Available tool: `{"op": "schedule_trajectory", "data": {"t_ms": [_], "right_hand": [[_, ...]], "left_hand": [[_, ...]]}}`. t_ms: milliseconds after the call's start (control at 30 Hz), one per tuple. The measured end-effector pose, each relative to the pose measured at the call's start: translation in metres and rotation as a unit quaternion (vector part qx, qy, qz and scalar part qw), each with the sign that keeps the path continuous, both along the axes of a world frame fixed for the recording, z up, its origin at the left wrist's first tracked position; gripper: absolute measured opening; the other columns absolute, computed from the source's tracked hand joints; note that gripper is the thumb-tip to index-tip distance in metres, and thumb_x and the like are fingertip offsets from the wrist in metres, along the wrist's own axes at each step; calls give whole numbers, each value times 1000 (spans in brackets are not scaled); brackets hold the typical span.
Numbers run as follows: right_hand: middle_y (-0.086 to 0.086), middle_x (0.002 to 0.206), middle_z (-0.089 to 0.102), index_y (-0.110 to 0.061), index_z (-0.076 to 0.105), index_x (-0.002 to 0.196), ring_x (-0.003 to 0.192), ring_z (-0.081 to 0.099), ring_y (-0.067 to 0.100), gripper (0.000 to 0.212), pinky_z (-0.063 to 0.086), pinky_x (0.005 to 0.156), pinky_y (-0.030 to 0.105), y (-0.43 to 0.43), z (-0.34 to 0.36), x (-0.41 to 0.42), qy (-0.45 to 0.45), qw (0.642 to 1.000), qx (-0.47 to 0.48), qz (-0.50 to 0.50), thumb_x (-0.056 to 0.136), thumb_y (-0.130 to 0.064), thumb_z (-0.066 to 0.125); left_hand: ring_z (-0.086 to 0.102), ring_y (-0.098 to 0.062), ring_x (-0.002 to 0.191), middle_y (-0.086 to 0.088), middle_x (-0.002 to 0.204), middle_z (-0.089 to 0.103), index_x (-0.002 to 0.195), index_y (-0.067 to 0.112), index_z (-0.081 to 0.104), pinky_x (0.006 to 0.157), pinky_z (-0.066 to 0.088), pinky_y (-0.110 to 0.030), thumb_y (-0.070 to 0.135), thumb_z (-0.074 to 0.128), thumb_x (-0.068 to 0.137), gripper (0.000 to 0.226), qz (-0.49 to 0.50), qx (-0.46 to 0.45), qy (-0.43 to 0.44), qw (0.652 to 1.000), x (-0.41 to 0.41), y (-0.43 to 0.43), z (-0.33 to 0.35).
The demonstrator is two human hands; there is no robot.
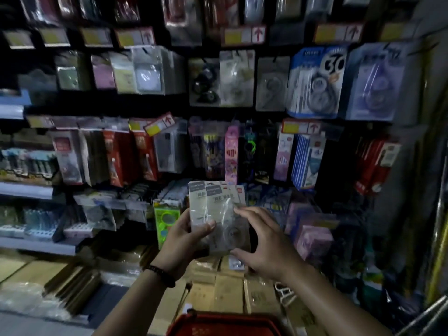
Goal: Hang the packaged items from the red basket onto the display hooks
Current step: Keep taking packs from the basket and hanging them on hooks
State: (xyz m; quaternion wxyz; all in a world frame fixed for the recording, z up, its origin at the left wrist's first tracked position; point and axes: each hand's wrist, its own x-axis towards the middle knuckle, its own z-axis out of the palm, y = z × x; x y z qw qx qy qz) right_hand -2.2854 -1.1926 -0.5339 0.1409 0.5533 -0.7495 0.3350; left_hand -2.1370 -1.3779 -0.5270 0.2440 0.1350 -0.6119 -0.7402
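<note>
I hold a small fanned stack of pale packaged items [213, 207] upright in front of the display wall. My left hand [186, 236] grips the stack from the left, thumb across its front. My right hand [261, 236] pinches the front package, fingers at its right edge and thumb at its bottom corner. The red basket [218, 323] shows only its rim at the bottom edge, below my forearms; its contents are hidden. Display hooks [238, 54] carry hanging packs across the wall above and behind the stack.
Yellow and red price tags [244, 35] line the hook rows. Blue correction-tape packs [315, 83] hang at the upper right, red packs [116, 158] at the left. Shelves [36, 246] jut out on the left. Cardboard boxes [228, 287] are stacked below my hands.
</note>
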Motion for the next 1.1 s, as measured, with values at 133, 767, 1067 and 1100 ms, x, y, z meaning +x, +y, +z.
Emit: {"op": "schedule_trajectory", "data": {"t_ms": [133,767,1067,1100], "right_hand": [[-13,150,43,-33,36,163,143,40,11,91,50,111,38,-17,41,-14,81,996,-25,15,84,-54,78],[0,144,48,-19,42,158,136,46,26,89,64,78,44,-97,234,-107,287,942,-85,-149,84,-46,83],[3,143,48,-20,47,152,133,49,27,87,65,77,42,-128,251,-125,296,926,-94,-215,78,-42,89],[4,144,48,-20,46,153,134,49,28,89,65,78,43,-130,252,-127,301,924,-88,-217,79,-42,89]], "left_hand": [[76,-33,115,-11,126,78,134,18,65,91,63,-57,9,77,93,44,28,-33,24,999,-7,-14,45],[80,-31,98,-8,105,82,117,13,67,87,65,-57,20,89,78,45,159,-174,128,963,-38,-100,212],[80,-30,102,-10,112,81,123,11,67,91,63,-58,12,83,90,37,138,-156,144,967,-55,-107,238],[80,-30,102,-10,112,81,123,11,66,91,64,-58,13,83,89,38,133,-154,143,969,-57,-108,239]]}}
